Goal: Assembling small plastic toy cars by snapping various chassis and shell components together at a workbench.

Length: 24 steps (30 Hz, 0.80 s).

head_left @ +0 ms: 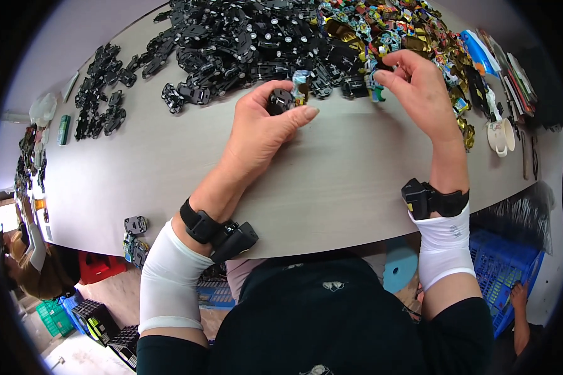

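Head view — left hand (263, 125) fingers curled tight around a small black plastic part (280, 100), foil wrapper (301, 84) at its tip, above the grey table (331, 187). Right hand (419, 87) — fingers pinched at the colourful wrapper pile (394, 31), contents unclear.

- The light is bright and even, and it seems to come from above; the long grey matte table (169, 169) shows no hard glare.
- Only soft, weak shadows lie under the left hand (266, 125) and the right hand (419, 84).
- The fisheye lens bends the table edge strongly, and the corners of the picture are black.
- The centre is sharp; the heap of small black plastic parts (231, 37) near the rim looks softer.
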Each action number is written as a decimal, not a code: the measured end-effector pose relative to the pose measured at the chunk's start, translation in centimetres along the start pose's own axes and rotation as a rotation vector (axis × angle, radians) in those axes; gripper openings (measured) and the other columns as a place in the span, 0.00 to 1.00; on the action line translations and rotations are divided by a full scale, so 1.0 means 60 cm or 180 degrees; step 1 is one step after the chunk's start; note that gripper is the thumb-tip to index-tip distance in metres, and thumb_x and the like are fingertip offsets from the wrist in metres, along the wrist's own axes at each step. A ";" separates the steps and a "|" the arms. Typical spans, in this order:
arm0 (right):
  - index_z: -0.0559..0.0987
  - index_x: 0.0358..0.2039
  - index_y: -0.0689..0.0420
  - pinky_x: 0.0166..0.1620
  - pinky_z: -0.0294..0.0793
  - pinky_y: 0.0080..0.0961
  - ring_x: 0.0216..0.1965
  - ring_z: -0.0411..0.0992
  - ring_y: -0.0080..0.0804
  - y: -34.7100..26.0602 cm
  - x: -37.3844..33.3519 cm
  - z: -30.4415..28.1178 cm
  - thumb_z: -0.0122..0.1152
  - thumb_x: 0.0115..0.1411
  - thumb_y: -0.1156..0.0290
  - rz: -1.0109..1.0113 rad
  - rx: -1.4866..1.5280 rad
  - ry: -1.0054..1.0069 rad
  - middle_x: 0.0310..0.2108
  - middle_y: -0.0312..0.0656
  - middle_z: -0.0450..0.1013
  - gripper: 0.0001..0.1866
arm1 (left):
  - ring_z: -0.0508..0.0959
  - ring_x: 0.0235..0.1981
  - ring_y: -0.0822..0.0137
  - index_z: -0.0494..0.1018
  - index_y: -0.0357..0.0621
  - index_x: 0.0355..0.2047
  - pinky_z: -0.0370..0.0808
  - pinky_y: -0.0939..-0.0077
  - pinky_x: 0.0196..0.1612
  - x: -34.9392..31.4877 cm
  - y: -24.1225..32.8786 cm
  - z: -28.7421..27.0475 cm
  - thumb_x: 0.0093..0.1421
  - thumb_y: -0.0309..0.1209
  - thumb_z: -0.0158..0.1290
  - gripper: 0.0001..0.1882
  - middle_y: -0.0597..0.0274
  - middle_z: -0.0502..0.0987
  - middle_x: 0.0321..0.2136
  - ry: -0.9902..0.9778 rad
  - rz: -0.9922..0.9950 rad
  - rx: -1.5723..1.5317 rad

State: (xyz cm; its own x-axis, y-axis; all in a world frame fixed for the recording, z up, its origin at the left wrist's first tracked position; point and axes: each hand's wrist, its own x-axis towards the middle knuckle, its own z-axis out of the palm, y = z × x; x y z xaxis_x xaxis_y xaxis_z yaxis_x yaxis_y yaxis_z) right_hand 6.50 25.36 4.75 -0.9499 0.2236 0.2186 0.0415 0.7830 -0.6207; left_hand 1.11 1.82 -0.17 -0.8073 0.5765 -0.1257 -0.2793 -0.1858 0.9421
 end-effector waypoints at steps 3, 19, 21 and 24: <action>0.76 0.37 0.63 0.28 0.64 0.13 0.23 0.63 0.14 -0.033 -0.011 0.028 0.61 0.53 0.70 0.0036 0.1300 -0.0450 0.22 0.30 0.68 0.13 | 0.68 0.22 0.78 0.72 0.38 0.39 0.68 0.83 0.27 0.001 -0.006 0.005 0.47 0.29 0.65 0.20 0.69 0.72 0.24 0.0077 0.0203 0.1165; 0.78 0.30 0.63 0.24 0.62 0.17 0.20 0.63 0.16 -0.010 -0.011 0.090 0.62 0.48 0.75 -0.0428 0.1461 -0.0941 0.19 0.32 0.70 0.08 | 0.69 0.43 0.66 0.69 0.44 0.38 0.65 0.69 0.46 0.022 0.006 -0.037 0.65 0.50 0.37 0.22 0.57 0.74 0.40 -0.0539 0.0276 -0.1875; 0.78 0.29 0.63 0.26 0.65 0.20 0.22 0.67 0.20 -0.018 -0.011 0.079 0.62 0.48 0.75 -0.0479 0.0925 -0.0864 0.22 0.38 0.73 0.07 | 0.68 0.46 0.64 0.69 0.46 0.37 0.63 0.66 0.48 0.023 0.007 -0.034 0.65 0.52 0.34 0.24 0.56 0.73 0.43 -0.0329 0.0334 -0.1750; 0.79 0.29 0.62 0.27 0.67 0.21 0.22 0.69 0.24 -0.049 -0.017 0.079 0.62 0.49 0.74 -0.0847 0.1226 -0.0269 0.22 0.40 0.73 0.07 | 0.68 0.45 0.64 0.69 0.45 0.39 0.65 0.67 0.47 0.018 0.014 -0.025 0.65 0.52 0.33 0.25 0.53 0.69 0.48 -0.0329 0.0384 -0.1879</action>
State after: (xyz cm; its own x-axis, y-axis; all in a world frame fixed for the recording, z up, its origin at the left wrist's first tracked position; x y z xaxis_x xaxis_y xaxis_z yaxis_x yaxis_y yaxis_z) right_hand 5.87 20.08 2.79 -0.9345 -0.0161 0.3556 -0.3093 0.5310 -0.7889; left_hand -0.80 1.11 -0.01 -0.8050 0.5926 0.0298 -0.4538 -0.6472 0.6125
